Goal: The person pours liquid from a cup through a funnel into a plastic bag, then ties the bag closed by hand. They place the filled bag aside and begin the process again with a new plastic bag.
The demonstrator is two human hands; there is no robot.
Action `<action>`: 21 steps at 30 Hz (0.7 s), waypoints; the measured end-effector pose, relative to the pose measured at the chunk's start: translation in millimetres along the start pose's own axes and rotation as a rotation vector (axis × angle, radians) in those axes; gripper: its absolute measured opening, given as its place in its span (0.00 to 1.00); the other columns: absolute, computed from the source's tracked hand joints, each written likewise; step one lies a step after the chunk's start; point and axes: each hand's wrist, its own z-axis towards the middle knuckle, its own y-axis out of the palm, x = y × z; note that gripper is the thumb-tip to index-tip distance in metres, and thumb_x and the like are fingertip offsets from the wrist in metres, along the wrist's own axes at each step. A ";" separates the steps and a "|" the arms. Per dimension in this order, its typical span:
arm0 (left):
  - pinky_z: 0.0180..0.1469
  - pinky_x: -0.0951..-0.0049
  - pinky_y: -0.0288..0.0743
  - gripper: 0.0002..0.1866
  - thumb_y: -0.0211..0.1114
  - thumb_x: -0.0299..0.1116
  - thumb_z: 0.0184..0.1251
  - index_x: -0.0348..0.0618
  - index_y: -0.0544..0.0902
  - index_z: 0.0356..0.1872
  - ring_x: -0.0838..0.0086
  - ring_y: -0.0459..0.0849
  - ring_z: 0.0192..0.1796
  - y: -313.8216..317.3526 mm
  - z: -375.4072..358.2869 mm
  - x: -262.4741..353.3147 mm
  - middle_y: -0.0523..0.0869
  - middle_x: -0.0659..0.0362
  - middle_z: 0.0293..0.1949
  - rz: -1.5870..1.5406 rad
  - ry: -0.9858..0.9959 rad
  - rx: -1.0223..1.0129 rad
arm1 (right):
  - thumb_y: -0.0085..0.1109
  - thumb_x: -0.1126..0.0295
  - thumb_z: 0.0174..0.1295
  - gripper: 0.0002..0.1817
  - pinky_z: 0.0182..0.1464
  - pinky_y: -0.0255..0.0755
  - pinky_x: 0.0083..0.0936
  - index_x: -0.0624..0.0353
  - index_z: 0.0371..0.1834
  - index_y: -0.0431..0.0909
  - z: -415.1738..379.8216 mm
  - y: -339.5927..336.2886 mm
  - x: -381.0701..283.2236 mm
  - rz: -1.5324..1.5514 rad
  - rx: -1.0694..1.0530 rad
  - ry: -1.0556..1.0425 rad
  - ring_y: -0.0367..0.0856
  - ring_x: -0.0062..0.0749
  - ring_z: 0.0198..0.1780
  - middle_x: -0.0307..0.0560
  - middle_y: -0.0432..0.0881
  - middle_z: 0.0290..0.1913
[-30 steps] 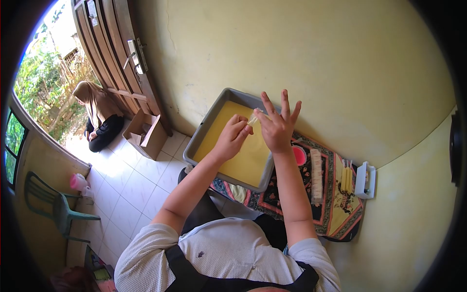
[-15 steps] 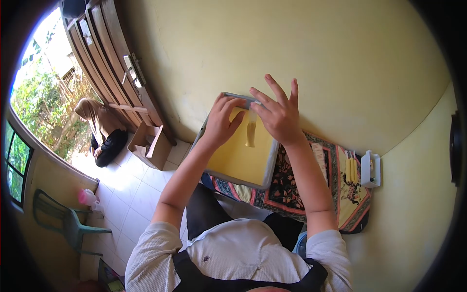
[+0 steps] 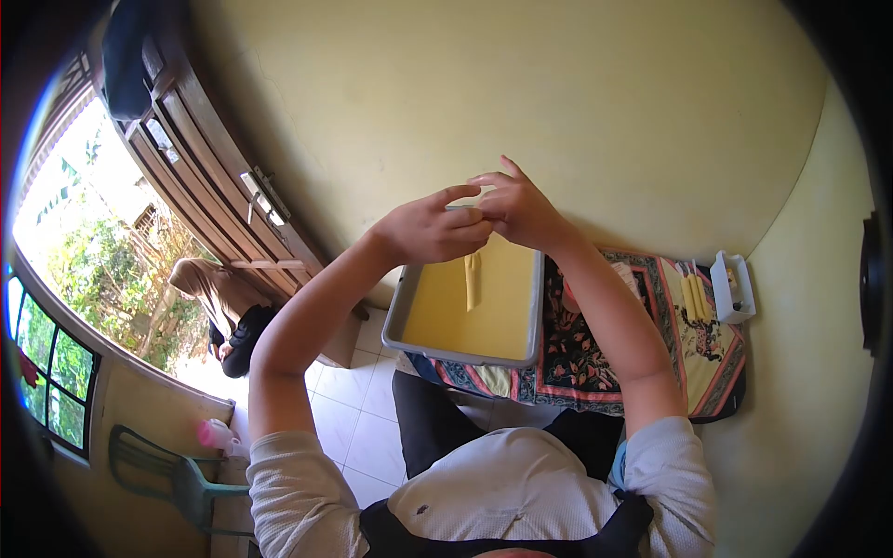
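Observation:
A narrow clear plastic bag (image 3: 473, 283) partly filled with yellow liquid hangs upright below my hands. My left hand (image 3: 433, 228) is closed at the bag's top, fingers bent and pressed close to the other hand. Against it, my right hand (image 3: 519, 210) pinches the same upper end, with its little finger raised. The bag's mouth is hidden behind my fingers. Underneath, a grey rectangular tub (image 3: 537, 321) holds a wide expanse of yellow, and the hanging bag overlaps it in this view.
The tub rests on a patterned cloth (image 3: 581, 372). Several filled yellow sticks (image 3: 693, 296) lie at right beside a white container (image 3: 732, 290). A person (image 3: 223, 302) sits by the open wooden door (image 3: 209, 158). A green chair (image 3: 181, 479) stands lower left.
My left hand has left the tub's far rim area and joined my right hand at the bag's top. The view has shifted, and the bag now hangs nearer the tub's middle.

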 end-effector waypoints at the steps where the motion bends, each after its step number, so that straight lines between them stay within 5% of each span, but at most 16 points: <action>1: 0.79 0.53 0.82 0.06 0.76 0.34 0.67 0.56 0.93 0.43 0.77 0.88 0.58 -1.3 1.7 -1.7 0.87 0.71 0.48 0.014 0.025 -0.033 | 0.75 0.74 0.66 0.05 0.89 0.56 0.72 0.48 0.36 0.88 -1.6 1.2 0.9 -0.010 -0.001 0.003 0.86 0.35 0.74 0.31 0.92 0.37; 21: 0.83 0.53 0.79 0.01 0.75 0.33 0.68 0.53 0.91 0.36 0.76 0.90 0.51 16.9 15.1 7.4 0.86 0.69 0.41 -0.201 0.064 -0.212 | 0.75 0.74 0.61 0.03 0.86 0.61 0.70 0.51 0.31 0.94 -67.1 80.0 19.5 0.055 0.122 0.122 0.87 0.38 0.64 0.36 0.93 0.37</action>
